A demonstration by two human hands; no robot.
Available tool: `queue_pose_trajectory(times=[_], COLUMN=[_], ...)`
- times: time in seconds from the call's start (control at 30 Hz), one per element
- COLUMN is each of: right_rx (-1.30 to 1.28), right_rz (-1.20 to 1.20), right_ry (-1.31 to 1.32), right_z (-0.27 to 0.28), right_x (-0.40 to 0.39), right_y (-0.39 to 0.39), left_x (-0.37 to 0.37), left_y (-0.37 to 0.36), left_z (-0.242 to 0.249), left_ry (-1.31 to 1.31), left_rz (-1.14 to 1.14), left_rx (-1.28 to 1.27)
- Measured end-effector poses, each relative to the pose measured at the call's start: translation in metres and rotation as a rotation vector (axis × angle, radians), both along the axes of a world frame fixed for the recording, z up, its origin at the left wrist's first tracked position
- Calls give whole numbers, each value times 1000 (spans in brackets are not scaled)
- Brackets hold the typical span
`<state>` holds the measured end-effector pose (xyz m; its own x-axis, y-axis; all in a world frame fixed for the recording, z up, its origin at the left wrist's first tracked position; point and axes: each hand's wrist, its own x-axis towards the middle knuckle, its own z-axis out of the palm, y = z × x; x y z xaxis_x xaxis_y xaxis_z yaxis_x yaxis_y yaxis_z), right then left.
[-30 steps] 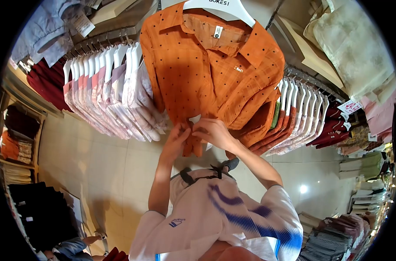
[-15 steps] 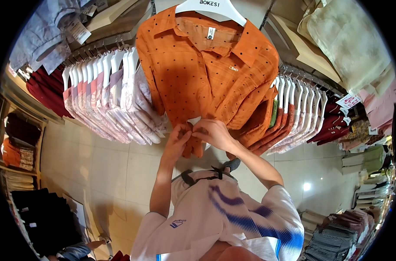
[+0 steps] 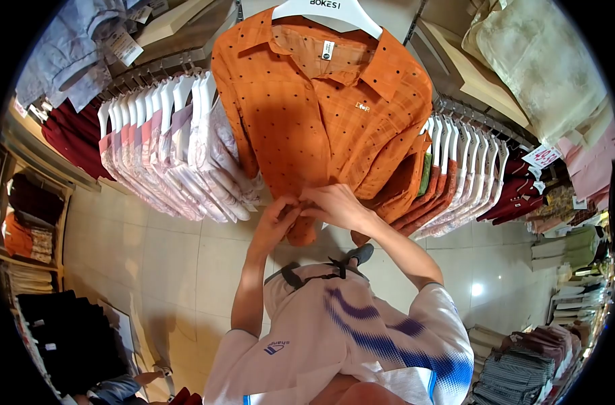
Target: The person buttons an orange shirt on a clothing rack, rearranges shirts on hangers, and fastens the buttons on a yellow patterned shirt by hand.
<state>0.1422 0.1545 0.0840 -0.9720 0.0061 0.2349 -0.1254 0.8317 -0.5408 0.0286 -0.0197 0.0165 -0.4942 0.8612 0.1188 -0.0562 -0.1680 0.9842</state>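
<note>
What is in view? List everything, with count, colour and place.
Polka-dot collared shirt: one, orange, centre
BOKESI hanger: one, white, top centre
Patterned garments: many, pink-white, rail left of shirt
Rust garments: several, rust, rail right of shirt
Maroon garments: several, maroon, far left and right
Ruffled garments: count unclear, pale blue, upper left
Sheer garment: one, pale green, upper right
Price sign: one, white and red, right
Clothes pile: one, black, lower left
Striped garments: several, grey, lower right
Floor: one, beige, below
Another person's arm: one, bottom left
Left hand: one, bare, at lower shirt front
Right hand: one, bare, beside it
</note>
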Motion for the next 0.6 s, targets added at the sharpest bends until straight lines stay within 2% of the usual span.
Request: queue_pose_trajectory(times=[0.1,0.17,0.3,0.37,0.5,0.6], right_rx=[28,23,2,-21,-13,-15], right_rz=[-3,-1,-22,-25,-70,-84], right_ry=[14,33,77,76,77,86], right_z=[2,2,1,1,5,3], right_x=[0,0,-1,-1,-2,-2], right_y=[-2,-4,-5,-4,-4,-1], left_x=[2,2,3,-1,0,1], left_y=[0,2,0,1,4,7], left_z=[-2,-8,2,-9,-15,-14], left_ry=[82,236,177,332,341,236], left_rz=[29,107,113,143,135,144], left_rx=[-26,35,-3,65,92,69])
